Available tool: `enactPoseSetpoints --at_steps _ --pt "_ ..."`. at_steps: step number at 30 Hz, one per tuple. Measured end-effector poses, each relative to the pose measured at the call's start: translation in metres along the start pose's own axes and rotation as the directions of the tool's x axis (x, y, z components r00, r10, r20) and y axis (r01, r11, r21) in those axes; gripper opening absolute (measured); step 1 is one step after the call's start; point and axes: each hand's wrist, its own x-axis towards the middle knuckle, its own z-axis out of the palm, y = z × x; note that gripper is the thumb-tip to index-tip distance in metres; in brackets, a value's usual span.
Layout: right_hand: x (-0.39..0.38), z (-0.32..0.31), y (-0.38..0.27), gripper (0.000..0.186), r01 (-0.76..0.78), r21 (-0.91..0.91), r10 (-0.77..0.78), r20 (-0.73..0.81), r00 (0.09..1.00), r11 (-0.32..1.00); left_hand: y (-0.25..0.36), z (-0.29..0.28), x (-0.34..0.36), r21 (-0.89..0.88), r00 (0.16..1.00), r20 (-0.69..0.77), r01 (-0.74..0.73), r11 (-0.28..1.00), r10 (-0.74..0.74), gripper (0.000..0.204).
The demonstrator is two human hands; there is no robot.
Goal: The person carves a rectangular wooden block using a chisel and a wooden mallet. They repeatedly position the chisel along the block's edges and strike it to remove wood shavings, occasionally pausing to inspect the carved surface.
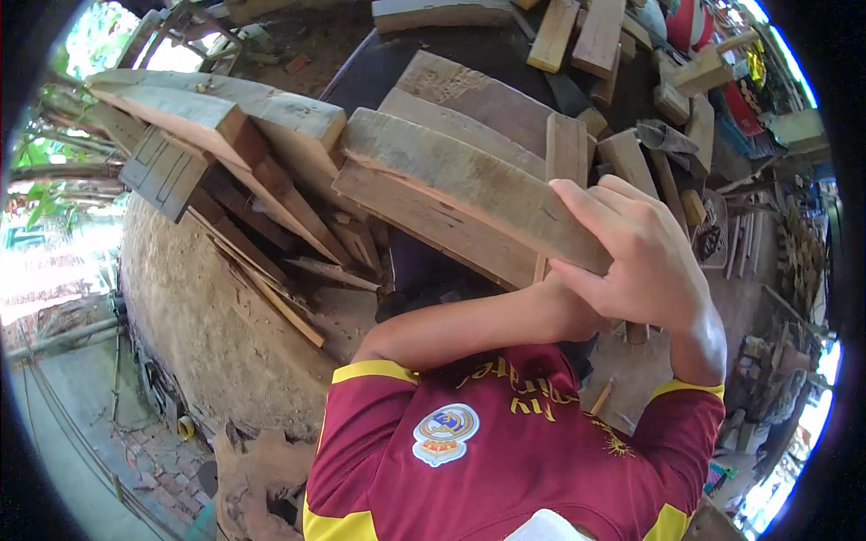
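We wear a maroon short-sleeved shirt [514, 478], its cuffs [374, 370] edged in yellow, with yellow panels [338, 525] toward the shoulders. On our chest sit a white, blue and gold badge [445, 431] with an orange-red crown shape, yellow lettering [532, 408] and a small yellow sun-like print [615, 439].

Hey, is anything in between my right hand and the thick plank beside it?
Nothing visible: your right hand is directly on the thick plank, gripping its right end, bare skin against wood.
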Motion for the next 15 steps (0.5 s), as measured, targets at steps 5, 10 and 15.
enactPoseSetpoints --at_steps 5,10,15 --pt "-0.007 0.004 0.012 0.065 0.019 0.029 -0.018 -0.046 0.999 0.999 -0.003 0.006 0.005 0.392 0.989 0.118 -0.129 0.911 0.089 0.069" --pt "-0.043 -0.022 0.031 0.063 -0.081 0.027 0.084 -0.196 0.977 0.996 0.016 -0.008 0.018 0.552 0.92 0.372 -0.108 0.827 -0.128 0.074" --pt "-0.119 -0.073 0.037 0.067 -0.44 0.095 0.441 -0.381 0.813 0.893 0.027 -0.007 0.032 0.681 0.928 0.364 -0.207 0.703 -0.08 0.079"
